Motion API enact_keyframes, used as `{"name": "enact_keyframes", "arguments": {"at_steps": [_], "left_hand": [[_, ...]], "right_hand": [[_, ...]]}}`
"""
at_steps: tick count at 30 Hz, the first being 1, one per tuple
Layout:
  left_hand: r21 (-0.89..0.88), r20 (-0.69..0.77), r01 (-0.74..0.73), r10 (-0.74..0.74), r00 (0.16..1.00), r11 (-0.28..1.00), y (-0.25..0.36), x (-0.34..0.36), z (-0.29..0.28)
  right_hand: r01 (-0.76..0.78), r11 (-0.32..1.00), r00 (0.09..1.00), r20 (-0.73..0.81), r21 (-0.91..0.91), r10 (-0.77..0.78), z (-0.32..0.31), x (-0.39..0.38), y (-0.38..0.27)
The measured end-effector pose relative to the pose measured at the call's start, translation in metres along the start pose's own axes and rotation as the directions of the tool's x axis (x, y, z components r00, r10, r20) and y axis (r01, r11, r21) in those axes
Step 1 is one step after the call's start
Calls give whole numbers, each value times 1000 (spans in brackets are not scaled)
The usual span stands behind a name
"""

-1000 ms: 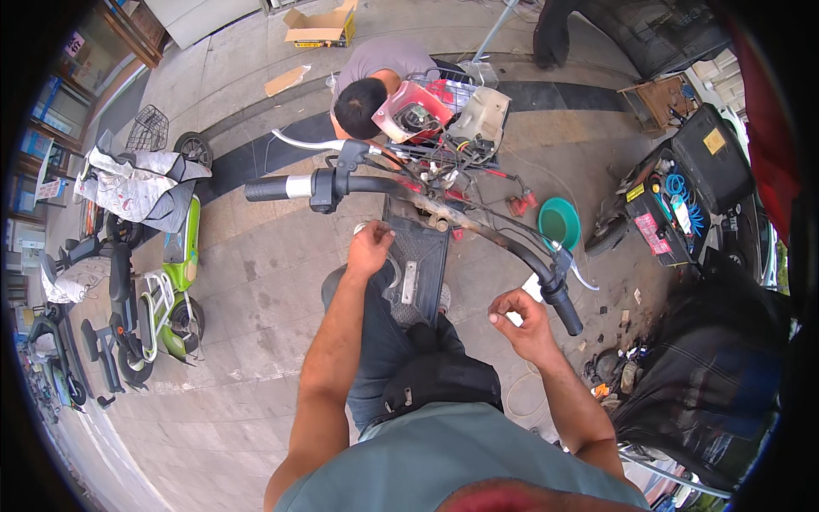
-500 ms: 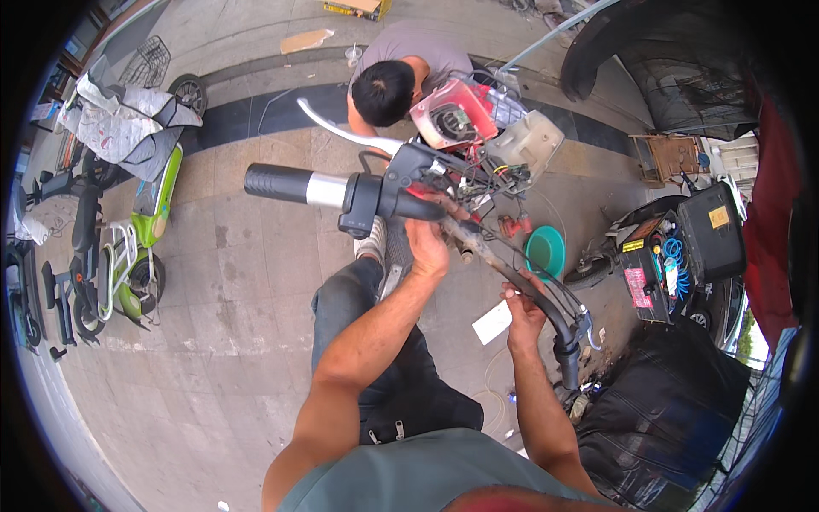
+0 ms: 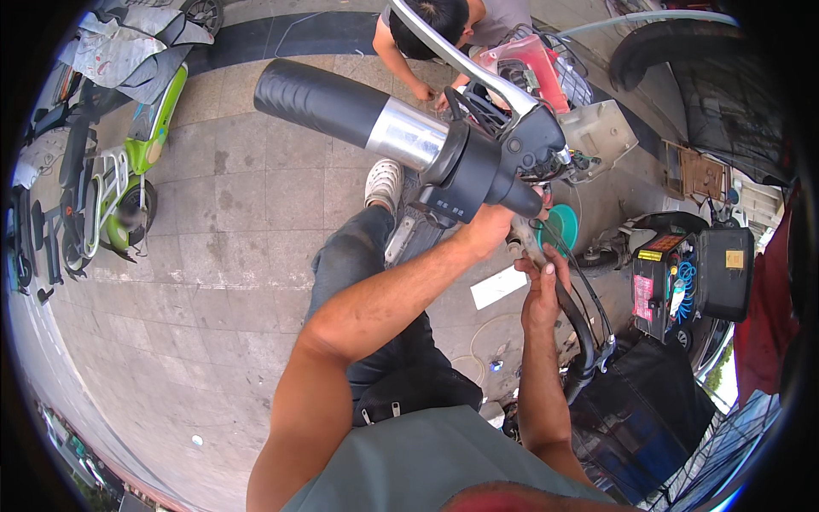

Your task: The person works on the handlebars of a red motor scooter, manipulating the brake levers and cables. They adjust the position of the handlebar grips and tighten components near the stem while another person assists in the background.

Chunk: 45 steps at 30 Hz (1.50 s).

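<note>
A black handlebar grip (image 3: 311, 102) with a silver collar crosses the upper middle, with a control housing (image 3: 456, 175) and silver brake lever (image 3: 461, 60). My left hand (image 3: 488, 224) is curled around the worn middle of the bar beneath the controls; its fingers are partly hidden. My right hand (image 3: 546, 282) grips the handlebar (image 3: 577, 324) lower right of it, fingers wrapped beside the thin black cables. Below, my left shoe (image 3: 384, 183) rests by the scooter's footboard (image 3: 401, 241). Behind the controls are a red plastic housing (image 3: 546, 72) and a beige cover (image 3: 601, 136).
A co-worker (image 3: 426, 30) crouches beyond the handlebar, hands low. A green scooter (image 3: 149, 128) and others stand left. A teal bucket (image 3: 563, 226), white card (image 3: 499, 288), open black toolbox (image 3: 648, 290), wooden crate (image 3: 699, 171) and dark cover (image 3: 640, 418) are right.
The handlebar has been raised and swung closer, its left grip higher in view. My left hand moved right and up onto the bar; my right hand closed on it. The view has shifted.
</note>
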<state>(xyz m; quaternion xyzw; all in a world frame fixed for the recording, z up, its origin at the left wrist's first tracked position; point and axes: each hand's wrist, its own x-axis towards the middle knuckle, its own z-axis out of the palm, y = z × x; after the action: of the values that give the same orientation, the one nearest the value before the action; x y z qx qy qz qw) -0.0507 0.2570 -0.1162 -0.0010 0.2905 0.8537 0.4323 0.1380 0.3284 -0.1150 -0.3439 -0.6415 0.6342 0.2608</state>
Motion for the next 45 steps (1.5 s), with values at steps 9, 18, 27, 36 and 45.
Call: {"name": "enact_keyframes", "arguments": {"at_steps": [9,18,27,36,45], "left_hand": [[-106,-31,-19,16,999,994,-7,0,1],[23,-131,33,-30,991,999,-2,-4,-1],[15,-36,-15,16,999,1000,0,-7,-5],[10,-24,12,-11,1000,1000,-1,-8,-9],[-32,-7,23,-23,1000,999,-1,-7,-7]], "right_hand": [[-5,987,999,-35,-162,-1,3,0,-4],[58,982,974,-225,182,-16,21,6,20],[185,931,969,-213,313,-121,19,4,23],[145,938,982,-159,314,-99,30,4,19],[16,924,988,-145,382,43,30,2,25]]}}
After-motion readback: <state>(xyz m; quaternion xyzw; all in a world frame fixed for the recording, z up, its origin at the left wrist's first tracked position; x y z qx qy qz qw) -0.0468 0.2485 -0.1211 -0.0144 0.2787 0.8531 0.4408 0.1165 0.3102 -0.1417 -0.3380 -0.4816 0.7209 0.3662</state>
